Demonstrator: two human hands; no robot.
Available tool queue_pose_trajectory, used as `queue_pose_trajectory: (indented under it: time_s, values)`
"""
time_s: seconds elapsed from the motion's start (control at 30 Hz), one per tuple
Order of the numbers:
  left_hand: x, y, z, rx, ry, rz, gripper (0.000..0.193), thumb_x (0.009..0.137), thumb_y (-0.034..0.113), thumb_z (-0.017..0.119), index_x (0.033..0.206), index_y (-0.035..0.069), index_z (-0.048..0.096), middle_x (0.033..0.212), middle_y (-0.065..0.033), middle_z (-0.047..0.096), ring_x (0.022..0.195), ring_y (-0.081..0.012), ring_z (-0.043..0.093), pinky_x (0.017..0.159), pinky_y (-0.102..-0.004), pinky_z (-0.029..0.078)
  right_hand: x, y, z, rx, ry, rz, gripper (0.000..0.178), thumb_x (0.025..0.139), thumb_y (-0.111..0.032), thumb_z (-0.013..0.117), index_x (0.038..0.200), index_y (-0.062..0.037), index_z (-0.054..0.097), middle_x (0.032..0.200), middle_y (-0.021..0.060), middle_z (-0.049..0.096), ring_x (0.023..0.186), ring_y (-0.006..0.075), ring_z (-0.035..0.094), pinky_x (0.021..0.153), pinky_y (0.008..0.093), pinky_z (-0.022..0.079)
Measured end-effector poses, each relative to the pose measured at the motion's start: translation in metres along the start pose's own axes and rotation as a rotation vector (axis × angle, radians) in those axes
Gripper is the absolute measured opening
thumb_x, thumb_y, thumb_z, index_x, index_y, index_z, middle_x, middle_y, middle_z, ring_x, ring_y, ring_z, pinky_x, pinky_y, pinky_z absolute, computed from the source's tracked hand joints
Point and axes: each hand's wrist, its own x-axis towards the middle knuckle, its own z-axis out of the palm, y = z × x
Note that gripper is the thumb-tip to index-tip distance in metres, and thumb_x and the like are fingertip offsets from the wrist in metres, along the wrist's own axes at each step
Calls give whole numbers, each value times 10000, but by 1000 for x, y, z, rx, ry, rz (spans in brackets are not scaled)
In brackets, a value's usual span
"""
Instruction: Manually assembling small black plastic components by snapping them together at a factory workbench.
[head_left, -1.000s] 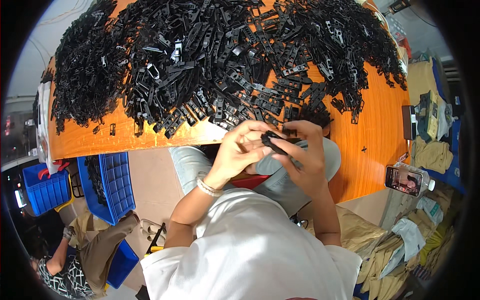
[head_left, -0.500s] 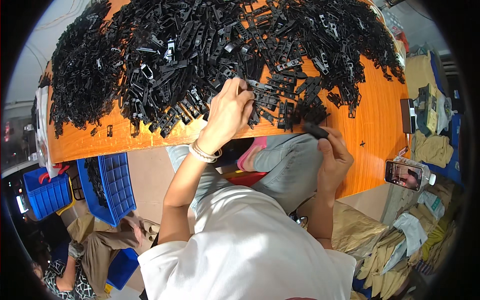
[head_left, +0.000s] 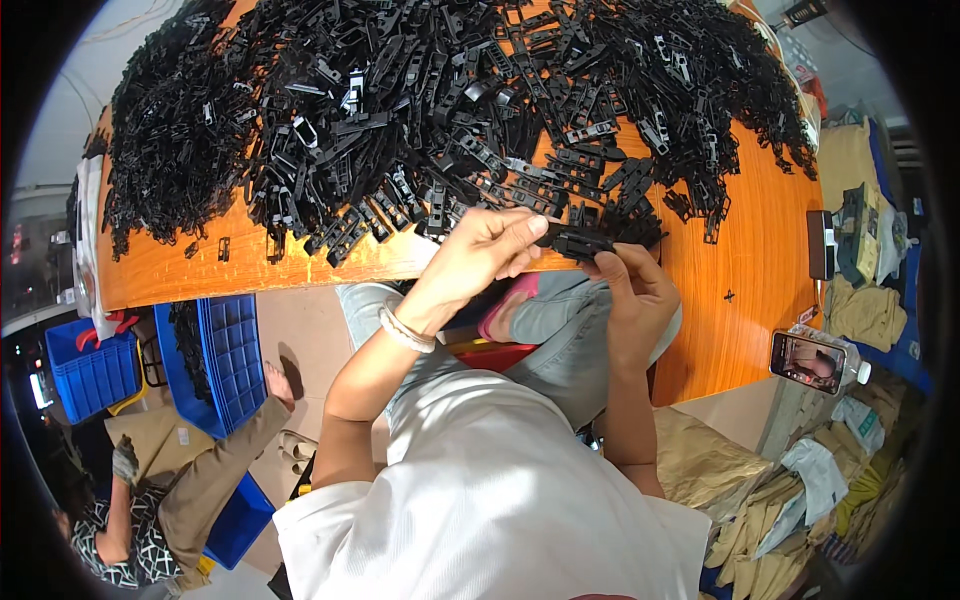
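Two hands: the left hand (head_left: 478,258) and the right hand (head_left: 640,290) come together at the near edge of the wooden table (head_left: 730,340), slightly right of the middle.
Left arm: angles up and to the right from the near side, a pale bracelet (head_left: 405,330) round the wrist; the thumb points right and the fingers curl beneath it.
Left grip: narrow, thumb and fingers drawn in at the left end of the black part (head_left: 578,243); whether they clasp it or only touch it, I cannot tell.
Right arm: rises almost straight from the near side, wrist bent inward, thumb uppermost.
Right grip: thumb and fingers pinch the right end of the black part.
Black part: lies lengthwise between the hands, just on the near side of the heap of black parts (head_left: 400,100).
Left hand's change: half a second ago it is at the heap's near edge, fingers down among the parts; now it is nearer, beside the right hand.
Right hand's change: it is farther left than then, when it holds a dark piece well apart from the left hand.
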Motion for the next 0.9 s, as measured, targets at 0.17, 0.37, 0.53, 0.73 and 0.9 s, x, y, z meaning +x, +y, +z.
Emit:
queue_pose_trajectory:
  time_s: [0.17,0.37,0.53,0.73,0.9]
  values:
    - [0,-11,8,-268,132,-5,345,898,277,466,642,52,516,549,25,440,475,-26,328,422,-185,243,-5,9,10,-27,40,-44,73,767,-15,613,776,51,583,741,41,563,635,102,549,592,203,440]
    - [-4,-9,10,-99,118,27,196,839,194,572,744,24,590,589,51,489,491,-5,370,430,-171,285,-5,14,12,-72,26,-75,59,753,-5,624,760,30,578,742,22,547,654,61,493,588,182,378]
    - [-5,-11,10,-127,87,-6,113,763,91,646,842,15,615,678,39,570,549,-2,458,475,-162,374,1,1,22,73,17,103,135,724,-33,647,838,21,598,792,12,539,656,51,480,563,181,352]
    - [8,2,4,-133,-54,39,122,805,144,600,783,24,603,640,37,545,541,-23,456,484,-184,374,7,2,18,164,-87,11,157,762,-30,571,902,40,590,806,30,546,612,65,479,523,182,346]
    - [85,56,-29,714,-25,650,183,798,183,576,802,5,615,724,-88,580,684,-177,550,648,-276,446,30,10,1,240,-7,116,144,794,-40,557,900,53,584,740,51,556,561,67,468,488,170,340]
